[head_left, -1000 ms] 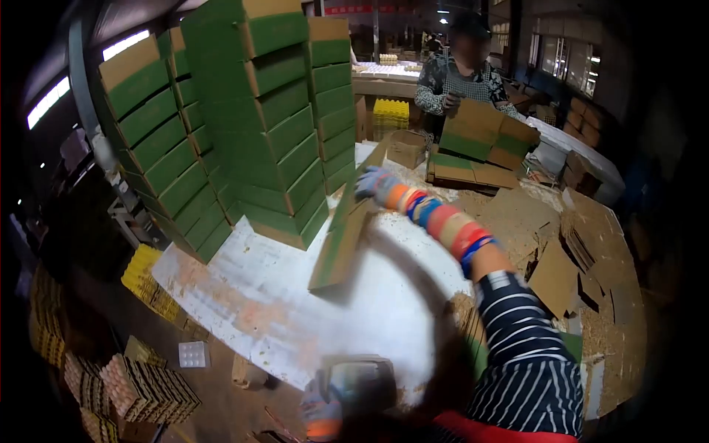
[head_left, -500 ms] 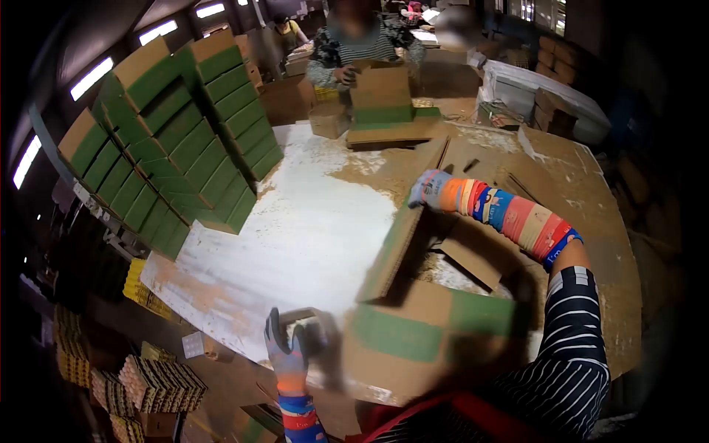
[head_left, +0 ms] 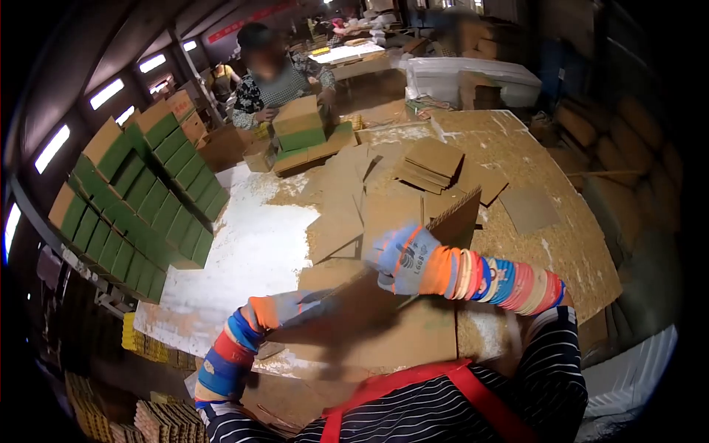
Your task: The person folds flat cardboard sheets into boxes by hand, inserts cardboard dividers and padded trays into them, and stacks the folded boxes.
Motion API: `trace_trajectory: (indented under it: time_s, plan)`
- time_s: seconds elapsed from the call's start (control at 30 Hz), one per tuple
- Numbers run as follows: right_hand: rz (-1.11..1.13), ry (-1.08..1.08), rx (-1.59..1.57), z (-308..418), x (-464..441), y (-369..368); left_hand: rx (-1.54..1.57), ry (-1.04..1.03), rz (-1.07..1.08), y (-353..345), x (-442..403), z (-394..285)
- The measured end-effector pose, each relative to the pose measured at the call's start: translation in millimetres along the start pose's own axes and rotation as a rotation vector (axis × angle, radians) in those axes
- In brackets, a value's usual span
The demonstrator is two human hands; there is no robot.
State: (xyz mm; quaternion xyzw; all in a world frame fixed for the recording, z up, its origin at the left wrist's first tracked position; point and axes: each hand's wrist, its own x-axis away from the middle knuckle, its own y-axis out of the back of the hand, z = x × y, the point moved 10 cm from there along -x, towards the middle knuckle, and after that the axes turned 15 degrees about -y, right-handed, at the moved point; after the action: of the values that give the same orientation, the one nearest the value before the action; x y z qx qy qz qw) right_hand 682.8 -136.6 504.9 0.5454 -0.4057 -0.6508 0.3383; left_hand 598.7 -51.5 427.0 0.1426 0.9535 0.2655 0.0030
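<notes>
In front of my body lies an unfolded cardboard box (head_left: 413, 336), brown with its inner side showing and partly in shadow. My right hand (head_left: 405, 260), in a grey-blue glove with an orange cuff, has its fingers curled over the box's raised upper edge. At the box's left side is my left hand (head_left: 299, 306), gloved the same way, pointing right against the cardboard. Its fingertips are smeared by motion and merge with the dark cardboard. Behind my right hand a corrugated flap (head_left: 461, 218) stands up at a slant.
Green-and-brown boxes (head_left: 136, 199) stand in tall stacks at the left. Cardboard pieces (head_left: 432, 162) lie on the worktable (head_left: 572, 221). Across it, a person (head_left: 284, 85) handles a green-and-brown box (head_left: 300, 125). Egg trays (head_left: 166, 419) are stacked on the floor at lower left.
My left hand has moved up from the table's front edge to the cardboard. The right hand has come down and nearer, bringing the box with it. My view has turned to the right.
</notes>
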Motion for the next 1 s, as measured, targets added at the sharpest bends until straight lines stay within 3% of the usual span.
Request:
trace_trajectory:
  time_s: [0.03,0.13,0.17,0.3,0.4,0.43,0.5,0.57,0.6,0.63,0.67,0.7,0.73,0.77,0.8,0.83,0.87,0.93,1.0]
  plan:
    - [0.023,-0.037,-0.011,-6.0,7.5,-16.9,-0.004,0.05,0.145,-10.6,4.5,17.1]
    - [-0.006,-0.106,-0.049,-11.2,21.7,-40.8,-0.151,-0.204,0.106,-7.5,6.0,45.8]
    - [-0.065,-0.096,-0.042,-9.3,27.0,-38.2,-0.26,-0.025,0.159,-6.3,6.3,27.6]
    - [-0.329,-0.261,0.161,11.1,56.5,-0.6,0.035,0.062,-0.048,13.0,3.5,54.7]
    - [-0.259,-0.299,0.084,19.1,90.7,-7.8,0.243,0.094,-0.144,20.4,-17.9,68.7]
    - [-0.216,-0.264,-0.004,18.1,98.6,-5.7,0.243,0.036,-0.263,26.9,-20.1,56.5]
    - [-0.131,-0.192,-0.173,14.5,114.4,4.0,-0.119,-0.126,-0.235,33.3,-19.9,37.3]
    - [-0.192,-0.091,-0.353,5.3,121.4,44.9,0.039,0.043,-0.425,50.9,-0.3,25.5]
    - [-0.28,-0.072,-0.384,-2.4,128.3,70.9,0.374,-0.206,-0.68,68.1,9.1,7.1]
    - [-0.204,-0.086,-0.499,-8.7,132.6,66.2,0.273,-0.356,-0.888,82.7,20.6,-14.2]
    - [-0.124,-0.096,-0.618,-11.1,139.1,49.2,-0.162,-0.36,-0.995,99.4,36.4,24.3]
    - [0.017,-0.044,-0.751,3.4,131.7,21.7,-0.097,-0.295,-0.816,72.7,12.7,84.9]
    - [0.168,-0.009,-0.887,18.0,125.5,-6.0,-0.227,-0.381,-0.736,40.5,-6.6,76.3]
    - [0.321,0.008,-1.009,31.9,120.3,-33.3,-0.43,-0.293,-0.53,3.5,-28.3,23.7]
    - [0.317,-0.047,-1.064,23.4,116.0,-44.5,-0.748,-0.36,-0.271,-33.9,-47.1,18.5]
    - [0.455,-0.271,-1.263,-12.0,116.8,-111.6,-0.721,-0.43,-0.168,-44.8,-53.5,32.1]
    - [0.512,-0.461,-1.454,-33.3,120.1,-130.1,-0.697,-0.503,-0.062,-51.1,-56.8,43.6]
    - [0.447,-0.825,-1.857,-62.8,125.7,-126.7,0.144,-0.389,-0.364,-3.1,-47.5,59.6]
    - [0.171,-1.024,-1.46,-94.0,132.8,-141.2,-0.006,-0.431,-0.572,9.4,-32.2,55.4]
